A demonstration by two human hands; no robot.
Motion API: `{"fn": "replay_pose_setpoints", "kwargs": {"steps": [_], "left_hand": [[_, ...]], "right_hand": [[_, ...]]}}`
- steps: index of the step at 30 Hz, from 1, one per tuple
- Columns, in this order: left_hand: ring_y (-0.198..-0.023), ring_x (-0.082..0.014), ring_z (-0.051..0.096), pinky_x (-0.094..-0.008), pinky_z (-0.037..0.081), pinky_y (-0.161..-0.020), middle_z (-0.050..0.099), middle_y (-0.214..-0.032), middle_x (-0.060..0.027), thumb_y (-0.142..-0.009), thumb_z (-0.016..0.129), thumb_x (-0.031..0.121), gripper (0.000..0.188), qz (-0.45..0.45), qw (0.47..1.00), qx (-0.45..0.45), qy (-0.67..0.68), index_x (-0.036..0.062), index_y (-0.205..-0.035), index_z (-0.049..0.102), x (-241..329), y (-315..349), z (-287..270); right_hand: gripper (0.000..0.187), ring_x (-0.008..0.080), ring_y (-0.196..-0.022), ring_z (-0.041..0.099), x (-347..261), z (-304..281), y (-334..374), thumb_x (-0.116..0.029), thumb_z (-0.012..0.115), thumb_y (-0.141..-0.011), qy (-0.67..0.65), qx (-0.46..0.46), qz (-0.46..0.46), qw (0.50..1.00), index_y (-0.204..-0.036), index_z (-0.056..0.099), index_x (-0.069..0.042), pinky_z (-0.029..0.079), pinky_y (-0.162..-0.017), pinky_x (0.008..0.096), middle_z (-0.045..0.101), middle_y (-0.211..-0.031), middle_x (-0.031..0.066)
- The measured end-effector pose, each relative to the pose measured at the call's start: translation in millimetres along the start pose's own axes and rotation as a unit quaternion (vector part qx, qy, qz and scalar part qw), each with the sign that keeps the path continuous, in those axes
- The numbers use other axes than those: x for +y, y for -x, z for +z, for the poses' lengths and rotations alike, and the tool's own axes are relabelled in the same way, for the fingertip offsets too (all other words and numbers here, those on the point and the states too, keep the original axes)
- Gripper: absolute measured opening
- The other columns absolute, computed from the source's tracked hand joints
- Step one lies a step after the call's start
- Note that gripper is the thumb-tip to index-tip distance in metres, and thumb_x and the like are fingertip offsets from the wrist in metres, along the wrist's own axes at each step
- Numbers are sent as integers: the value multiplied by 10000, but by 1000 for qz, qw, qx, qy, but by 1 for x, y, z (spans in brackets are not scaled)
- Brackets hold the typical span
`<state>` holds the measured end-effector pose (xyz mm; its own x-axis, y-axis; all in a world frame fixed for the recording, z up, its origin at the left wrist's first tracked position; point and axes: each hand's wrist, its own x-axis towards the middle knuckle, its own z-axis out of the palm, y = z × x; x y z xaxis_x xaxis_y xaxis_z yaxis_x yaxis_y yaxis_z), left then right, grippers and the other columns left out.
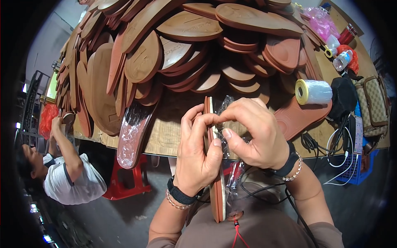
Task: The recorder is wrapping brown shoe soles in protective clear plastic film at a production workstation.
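A brown shoe sole [218, 202] stands on edge before me, partly over the table's front edge, with a pale layer along one side. My left hand [196, 153] is closed around it, the thumb along its edge. Clear plastic film [236, 170] hangs along the sole's right side. My right hand [258, 136] has its fingers bent and pinches the film close to the sole's edge; the fingertips are partly hidden. Left of my hands, another sole wrapped in clear film [133, 138] sticks out over the table edge.
A high pile of brown soles [190, 25] covers the far table [165, 138]. To the right are a film roll [313, 91], a black cable [314, 142], a power strip [357, 130] and a checked bag [372, 105]. A co-worker [74, 173] sits left near a red stool [128, 182].
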<state>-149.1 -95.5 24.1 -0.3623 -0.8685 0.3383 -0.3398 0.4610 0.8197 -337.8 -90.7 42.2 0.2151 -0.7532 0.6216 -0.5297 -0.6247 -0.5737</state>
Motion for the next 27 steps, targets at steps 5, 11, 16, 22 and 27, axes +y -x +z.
{"fn": "replay_pose_setpoints", "kwargs": {"steps": [5, 11, 16, 22, 27], "left_hand": [[-1333, -443, 519, -495, 480, -1068, 556, -1325, -265, -899, 613, 116, 388, -20, 1000, -5, -2, -22, -1262, 610, 6, -2, 2], [-1329, -448, 529, -494, 503, -1042, 560, -1316, -262, -886, 667, 116, 410, -31, 999, -6, -6, -20, -1267, 603, 6, -2, 6], [-1347, -330, 573, -392, 607, -918, 551, -1385, -216, -903, 656, 96, 370, -44, 998, 2, -43, 1, -1259, 633, 11, -2, 4], [-1337, -329, 589, -406, 607, -927, 537, -1415, -198, -856, 709, 91, 428, -36, 997, 1, -62, 18, -1270, 631, 10, -2, 5], [-1275, -441, 598, -481, 541, -1004, 555, -1362, -257, -807, 779, 149, 524, -41, 998, 13, -35, 30, -1293, 623, 11, -4, 6]], "right_hand": [[126, 315, -831, 648, 2, -3, -2, -154, 740, -855, -61, -54, 89, 993, -902, 690, -49, 465, -808, 407, 663, -865, 103], [154, 300, -733, 669, 5, -6, -8, -150, 731, -846, -163, -71, 183, 967, -853, 706, 2, 524, -696, 392, 657, -822, 143], [150, 222, -747, 667, 5, -8, -12, -127, 738, -871, -147, -97, 180, 968, -876, 710, 20, 537, -694, 348, 658, -825, 121], [102, 154, -778, 653, 6, -8, -11, -71, 751, -893, -156, -109, 184, 964, -905, 711, 23, 535, -727, 305, 658, -840, 85], [102, 233, -718, 679, 9, -2, -10, -79, 736, -869, -161, -71, 167, 970, -879, 699, 15, 543, -661, 346, 655, -830, 126]]}}
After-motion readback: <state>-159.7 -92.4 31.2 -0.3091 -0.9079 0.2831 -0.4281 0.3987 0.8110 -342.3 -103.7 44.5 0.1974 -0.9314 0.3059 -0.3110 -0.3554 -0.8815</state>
